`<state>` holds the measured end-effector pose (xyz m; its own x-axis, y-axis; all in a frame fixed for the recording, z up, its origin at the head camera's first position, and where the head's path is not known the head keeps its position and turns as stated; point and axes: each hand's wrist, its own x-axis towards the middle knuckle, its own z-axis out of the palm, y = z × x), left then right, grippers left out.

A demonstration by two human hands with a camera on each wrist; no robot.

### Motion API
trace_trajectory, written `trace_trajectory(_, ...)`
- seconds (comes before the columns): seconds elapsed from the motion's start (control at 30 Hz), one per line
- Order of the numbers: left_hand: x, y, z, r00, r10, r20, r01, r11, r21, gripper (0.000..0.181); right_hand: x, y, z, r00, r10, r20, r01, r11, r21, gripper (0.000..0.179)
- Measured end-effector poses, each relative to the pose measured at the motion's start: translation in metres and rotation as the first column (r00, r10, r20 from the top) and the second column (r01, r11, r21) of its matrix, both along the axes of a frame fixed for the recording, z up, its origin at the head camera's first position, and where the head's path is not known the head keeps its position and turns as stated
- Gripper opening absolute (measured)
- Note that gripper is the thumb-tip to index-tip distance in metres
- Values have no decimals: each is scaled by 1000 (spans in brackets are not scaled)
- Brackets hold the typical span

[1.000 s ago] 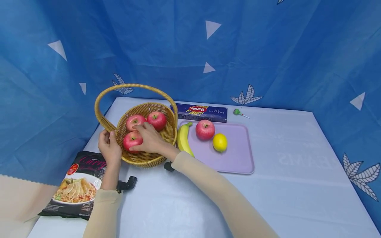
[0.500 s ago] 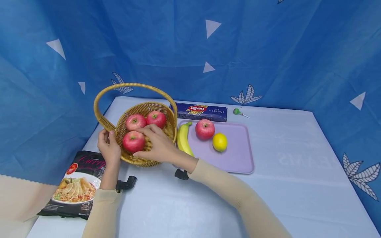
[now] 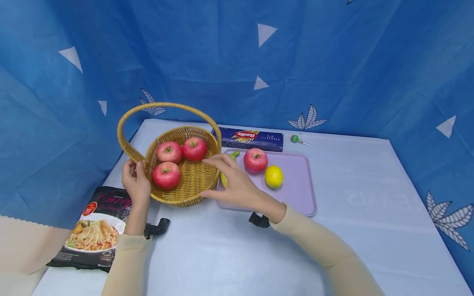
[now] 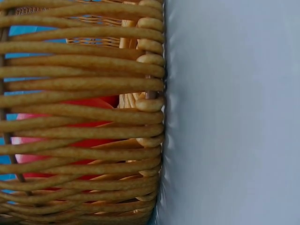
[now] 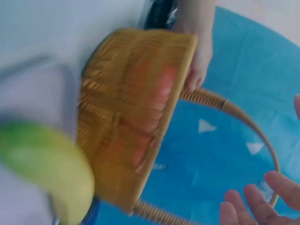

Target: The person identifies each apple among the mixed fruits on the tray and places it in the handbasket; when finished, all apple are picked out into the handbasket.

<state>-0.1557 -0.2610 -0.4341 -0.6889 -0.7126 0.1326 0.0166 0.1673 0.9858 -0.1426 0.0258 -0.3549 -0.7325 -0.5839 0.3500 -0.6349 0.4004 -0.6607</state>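
My left hand (image 3: 137, 183) grips the left rim of a wicker basket (image 3: 194, 181) where its arched handle begins, thumb over the edge. Three red apples, one of them nearest that hand (image 3: 166, 176), lie inside the basket. My right hand (image 3: 238, 185) hangs spread and holding nothing over the basket's right edge and the lilac tray (image 3: 296, 193), covering much of a banana (image 3: 235, 154). In the right wrist view the banana (image 5: 51, 164) looms close, beside the basket wall. A fourth apple (image 3: 255, 161) and a lemon (image 3: 274, 177) sit on the tray.
A blue spaghetti box (image 3: 266, 142) lies behind the tray, with a green lollipop (image 3: 295, 139) to its right. The black curry noodle packet (image 3: 94, 234) lies at the left, partly under my left forearm. A blue curtain (image 3: 222, 53) encloses the table's back and sides.
My right hand has let go of the front apple in the basket and moved right, out over the basket's edge and the banana. The left hand stays on the rim.
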Motion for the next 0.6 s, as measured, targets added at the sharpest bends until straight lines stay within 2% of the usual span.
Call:
trace_trajectory(0.17,0,2,2,1000,4,19,-4,1000,7,34,-10,25,-4,998,-67,-22,66,998,-23,71)
trace_trajectory(0.3,0,2,2,1000,0,20,0,1000,9,34,-19,43,-8,990,-140,-5,140,989,-43,72)
trace_trajectory(0.5,1,1,2,1000,-5,25,5,1000,2,35,-32,64,-14,970,-240,42,243,965,-97,75)
trace_trajectory(0.6,1,1,1,1000,-5,25,5,1000,4,34,-39,71,-20,954,-293,63,297,950,-90,76)
